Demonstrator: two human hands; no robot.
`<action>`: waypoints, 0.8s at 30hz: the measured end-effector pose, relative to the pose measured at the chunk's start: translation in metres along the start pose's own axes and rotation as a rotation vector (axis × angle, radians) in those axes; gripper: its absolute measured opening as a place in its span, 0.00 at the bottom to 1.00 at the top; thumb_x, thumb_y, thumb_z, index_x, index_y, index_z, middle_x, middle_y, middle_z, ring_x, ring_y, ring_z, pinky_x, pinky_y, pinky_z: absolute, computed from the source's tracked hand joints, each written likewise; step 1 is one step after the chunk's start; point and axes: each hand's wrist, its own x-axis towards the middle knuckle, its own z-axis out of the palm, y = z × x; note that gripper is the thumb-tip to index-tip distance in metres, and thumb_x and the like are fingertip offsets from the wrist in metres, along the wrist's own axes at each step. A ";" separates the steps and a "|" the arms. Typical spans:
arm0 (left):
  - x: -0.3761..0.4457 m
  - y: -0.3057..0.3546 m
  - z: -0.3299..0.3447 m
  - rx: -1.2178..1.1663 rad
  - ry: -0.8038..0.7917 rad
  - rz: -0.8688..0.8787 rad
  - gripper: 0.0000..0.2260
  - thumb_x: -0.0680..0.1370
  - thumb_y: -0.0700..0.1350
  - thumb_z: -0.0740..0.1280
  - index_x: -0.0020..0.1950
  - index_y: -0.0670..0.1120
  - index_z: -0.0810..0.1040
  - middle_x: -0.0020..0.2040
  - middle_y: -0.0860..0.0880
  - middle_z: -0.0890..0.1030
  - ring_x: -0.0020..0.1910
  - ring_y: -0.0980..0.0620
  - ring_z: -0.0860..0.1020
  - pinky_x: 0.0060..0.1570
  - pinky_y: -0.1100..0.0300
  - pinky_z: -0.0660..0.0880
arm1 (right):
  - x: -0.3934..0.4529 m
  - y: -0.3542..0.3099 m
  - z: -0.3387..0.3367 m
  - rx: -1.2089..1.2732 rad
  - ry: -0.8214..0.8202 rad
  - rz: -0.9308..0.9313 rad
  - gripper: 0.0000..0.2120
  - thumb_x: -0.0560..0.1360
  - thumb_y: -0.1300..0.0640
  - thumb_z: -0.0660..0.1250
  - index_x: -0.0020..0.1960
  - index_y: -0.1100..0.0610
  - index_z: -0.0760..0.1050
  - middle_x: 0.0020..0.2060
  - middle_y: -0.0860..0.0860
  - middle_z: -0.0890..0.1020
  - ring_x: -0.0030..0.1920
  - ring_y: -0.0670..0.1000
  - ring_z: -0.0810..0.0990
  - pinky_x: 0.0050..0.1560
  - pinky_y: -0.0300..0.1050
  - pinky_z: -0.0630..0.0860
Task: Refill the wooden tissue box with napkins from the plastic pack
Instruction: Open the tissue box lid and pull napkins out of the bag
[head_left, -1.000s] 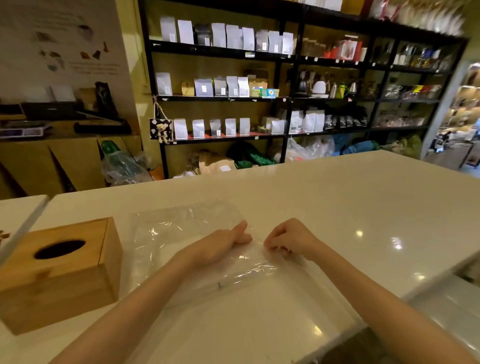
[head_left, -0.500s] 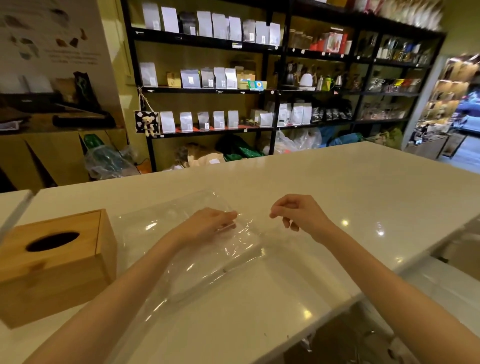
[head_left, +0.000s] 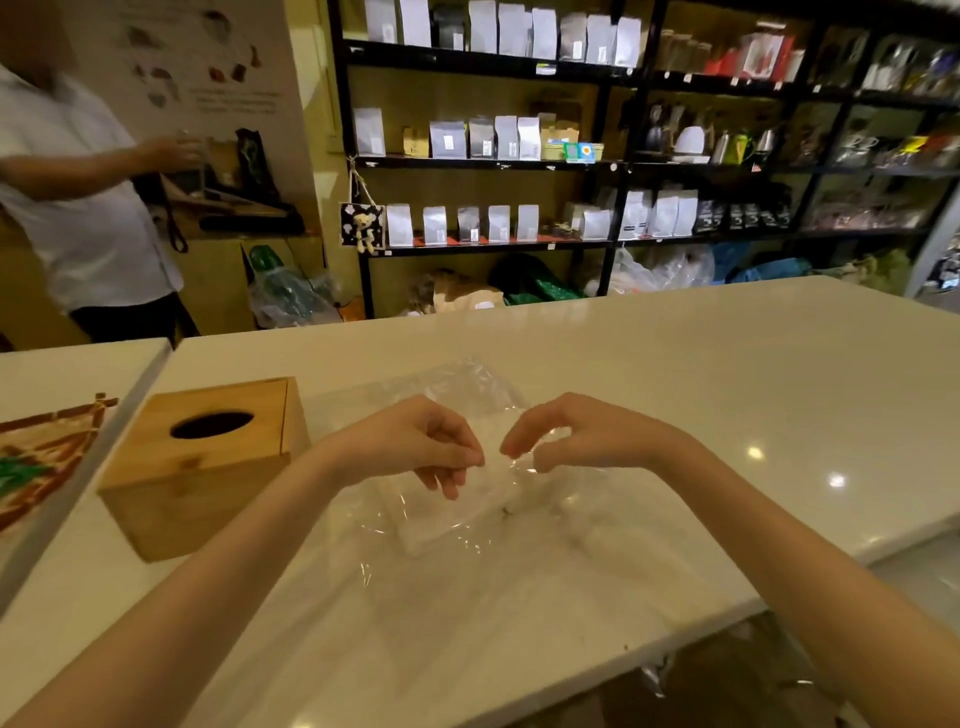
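Note:
A clear plastic pack (head_left: 457, 525) lies on the white counter (head_left: 701, 374), with a flat stack of white napkins inside it. My left hand (head_left: 415, 447) and my right hand (head_left: 571, 436) hover close together above the pack, each pinching the thin plastic film between thumb and fingers. The film is lifted and crinkled between the two hands. The wooden tissue box (head_left: 202, 462) stands upright to the left of my left hand, with a dark oval slot in its top.
A person in a white shirt (head_left: 78, 208) stands behind the counter at the far left. A patterned card (head_left: 41, 457) lies on a second counter at the left edge. Black shelves (head_left: 571, 156) with pouches fill the back wall. The counter's near edge runs by my right forearm.
Both hands have risen off the pack and come together, now pinching the film. The view has swung left, bringing the person and the patterned card into sight.

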 end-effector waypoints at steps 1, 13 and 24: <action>0.000 -0.003 0.004 0.045 0.038 0.000 0.04 0.74 0.42 0.67 0.46 0.45 0.81 0.36 0.51 0.83 0.33 0.59 0.81 0.34 0.70 0.76 | -0.001 -0.004 0.003 -0.012 -0.063 0.014 0.10 0.70 0.58 0.66 0.49 0.50 0.81 0.48 0.48 0.84 0.50 0.45 0.80 0.54 0.39 0.74; -0.022 -0.032 0.076 0.756 0.269 0.033 0.40 0.68 0.69 0.39 0.74 0.49 0.54 0.77 0.50 0.51 0.76 0.55 0.49 0.72 0.60 0.43 | -0.037 -0.002 0.020 -0.286 -0.278 0.119 0.08 0.70 0.54 0.69 0.48 0.50 0.83 0.44 0.49 0.85 0.42 0.45 0.80 0.52 0.44 0.76; -0.023 -0.049 0.061 0.815 0.215 0.086 0.40 0.66 0.67 0.34 0.75 0.51 0.46 0.77 0.52 0.45 0.75 0.57 0.43 0.68 0.64 0.36 | -0.025 0.001 0.031 -0.533 0.155 -0.004 0.23 0.78 0.54 0.60 0.72 0.51 0.61 0.72 0.48 0.66 0.71 0.49 0.63 0.68 0.44 0.62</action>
